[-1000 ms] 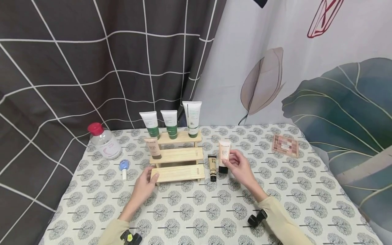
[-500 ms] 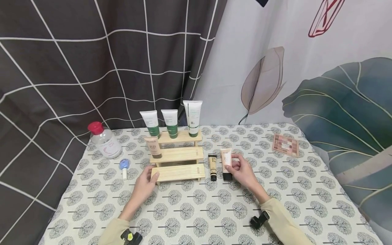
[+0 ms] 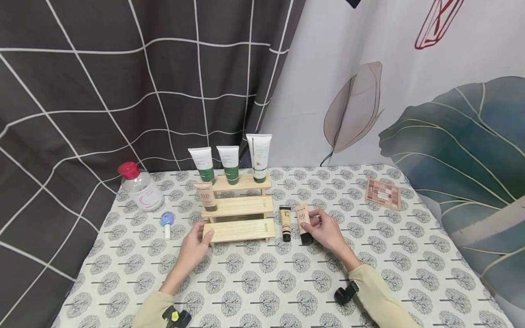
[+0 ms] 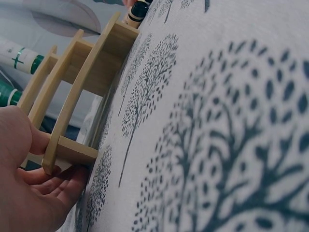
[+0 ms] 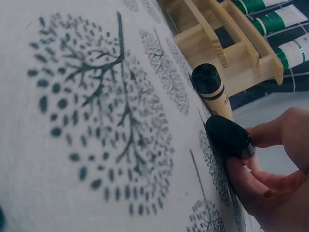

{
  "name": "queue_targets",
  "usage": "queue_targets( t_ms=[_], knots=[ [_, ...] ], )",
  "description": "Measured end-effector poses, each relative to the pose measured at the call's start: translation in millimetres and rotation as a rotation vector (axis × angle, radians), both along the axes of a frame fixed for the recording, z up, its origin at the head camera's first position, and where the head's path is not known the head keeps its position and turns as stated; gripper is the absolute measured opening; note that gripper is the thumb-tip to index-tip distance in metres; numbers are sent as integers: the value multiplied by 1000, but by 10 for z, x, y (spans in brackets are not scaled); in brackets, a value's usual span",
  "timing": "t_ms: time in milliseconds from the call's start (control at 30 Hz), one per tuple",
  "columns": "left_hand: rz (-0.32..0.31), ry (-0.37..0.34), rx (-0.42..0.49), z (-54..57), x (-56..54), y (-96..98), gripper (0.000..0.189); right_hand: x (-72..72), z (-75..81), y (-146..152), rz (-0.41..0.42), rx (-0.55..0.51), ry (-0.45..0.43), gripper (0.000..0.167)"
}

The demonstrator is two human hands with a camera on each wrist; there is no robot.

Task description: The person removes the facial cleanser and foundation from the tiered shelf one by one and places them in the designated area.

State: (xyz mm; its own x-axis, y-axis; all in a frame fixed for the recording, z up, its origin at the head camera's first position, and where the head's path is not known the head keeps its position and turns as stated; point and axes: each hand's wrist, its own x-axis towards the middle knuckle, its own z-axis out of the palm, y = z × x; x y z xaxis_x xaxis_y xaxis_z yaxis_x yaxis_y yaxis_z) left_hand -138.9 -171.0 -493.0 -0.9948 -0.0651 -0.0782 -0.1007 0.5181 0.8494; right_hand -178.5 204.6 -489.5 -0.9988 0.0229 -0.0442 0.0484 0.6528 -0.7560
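My left hand (image 3: pixel 193 246) grips the left end of the lowest step of a three-tier wooden stand (image 3: pixel 239 231); in the left wrist view the thumb lies on top and the fingers curl beneath. With my right hand (image 3: pixel 326 230) I pinch a pink BB cream tube (image 3: pixel 302 216), black cap toward me, low over or on the cloth. Beside it, to the left, lies a gold tube with a black cap (image 3: pixel 285 222). A second BB cream tube (image 3: pixel 206 196) stands at the left of the middle step. White-and-green tubes (image 3: pixel 230 164) stand along the top step.
A clear bottle with a red cap (image 3: pixel 143 190) and a small blue-topped item with a white stem (image 3: pixel 167 223) are at the left. An eyeshadow palette (image 3: pixel 383 194) lies at the right. Curtains (image 3: pixel 135 91) hang behind the patterned tablecloth (image 3: pixel 246 296).
My right hand has brought the pink BB cream tube down and toward me, and the tube now leans back more. My left hand stays on the stand.
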Motion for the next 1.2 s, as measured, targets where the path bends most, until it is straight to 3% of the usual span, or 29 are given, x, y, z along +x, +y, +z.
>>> queue_targets(
  t_ms=[600,967,1200],
  knots=[
    [1,5,5,-6,-1,-5,47,35,10,61,29,77,68,38],
    [5,6,4,-16,-9,5,48,-56,397,47,158,17,135,25],
    [7,3,7,-2,-2,9,47,-146,666,-92,221,-36,128,23]
  ],
)
